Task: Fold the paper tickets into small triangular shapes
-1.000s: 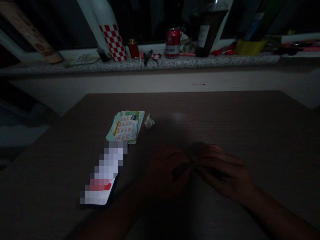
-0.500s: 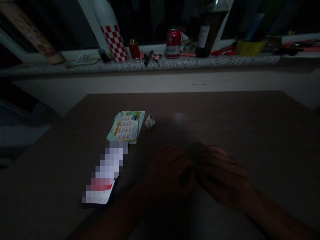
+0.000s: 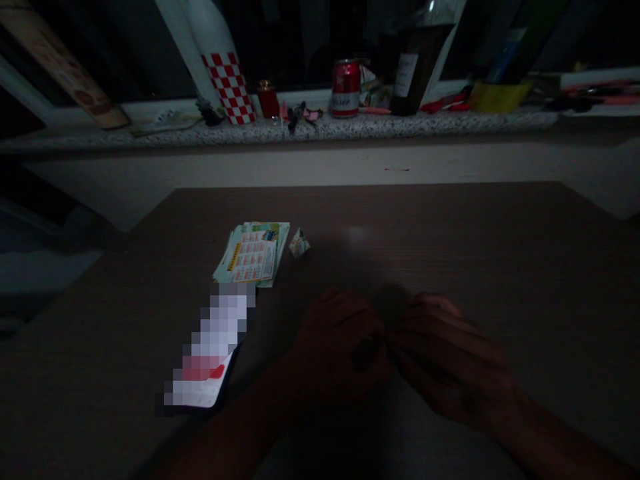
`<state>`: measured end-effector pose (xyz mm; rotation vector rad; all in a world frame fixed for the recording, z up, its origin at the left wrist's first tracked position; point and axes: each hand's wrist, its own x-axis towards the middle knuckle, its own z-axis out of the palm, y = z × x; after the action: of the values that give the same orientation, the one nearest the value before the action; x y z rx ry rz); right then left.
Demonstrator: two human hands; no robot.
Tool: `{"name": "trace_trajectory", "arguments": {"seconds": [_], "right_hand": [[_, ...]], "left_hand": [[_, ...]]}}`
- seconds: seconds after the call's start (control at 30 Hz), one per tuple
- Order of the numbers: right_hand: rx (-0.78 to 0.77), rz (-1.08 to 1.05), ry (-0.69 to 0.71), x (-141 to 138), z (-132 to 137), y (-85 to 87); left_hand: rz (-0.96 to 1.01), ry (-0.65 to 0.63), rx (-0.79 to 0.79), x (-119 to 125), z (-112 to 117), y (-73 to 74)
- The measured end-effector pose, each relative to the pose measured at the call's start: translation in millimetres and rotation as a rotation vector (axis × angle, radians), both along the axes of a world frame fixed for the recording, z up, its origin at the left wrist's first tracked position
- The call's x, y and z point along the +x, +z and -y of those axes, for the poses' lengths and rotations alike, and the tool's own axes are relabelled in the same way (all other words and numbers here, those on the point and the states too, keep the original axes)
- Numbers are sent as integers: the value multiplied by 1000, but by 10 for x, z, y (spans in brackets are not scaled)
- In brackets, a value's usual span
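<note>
In very dim light, my left hand point(image 3: 340, 347) and my right hand point(image 3: 450, 363) meet fingertip to fingertip low over the dark wooden table point(image 3: 450, 240). Both have their fingers curled and pinched together around something small that I cannot make out. A stack of printed paper slips point(image 3: 253, 253) lies on the table beyond my left hand, with a small folded paper piece point(image 3: 299, 243) just to its right. A lit phone point(image 3: 207, 353) lies left of my left forearm.
Behind the table runs a speckled stone sill point(image 3: 250, 131) carrying a red-and-white checkered bottle point(image 3: 220, 60), a small red jar point(image 3: 268, 99), a red can point(image 3: 345, 87), a dark bottle point(image 3: 415, 63) and assorted clutter to the right.
My two hands have drawn a little closer together and shifted slightly toward me, fingers still working at the same spot. Nothing else on the table has moved.
</note>
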<state>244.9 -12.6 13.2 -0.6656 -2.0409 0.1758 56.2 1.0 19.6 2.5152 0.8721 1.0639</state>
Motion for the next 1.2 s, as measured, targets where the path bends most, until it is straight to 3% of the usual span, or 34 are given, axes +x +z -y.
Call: {"name": "trace_trajectory", "arguments": {"seconds": [0.37,0.9,1.2], "right_hand": [[-36,-32,-13,57,6,41],[-86,-91,-56,113,-10,-34],[-108,-132,-96,141,-5,-88]], "left_hand": [[-27,40,-18,-49,-62,-13],[-82,62,-7,-134,-150,-86],[-172,112,-43,-211,-162,-45]]}}
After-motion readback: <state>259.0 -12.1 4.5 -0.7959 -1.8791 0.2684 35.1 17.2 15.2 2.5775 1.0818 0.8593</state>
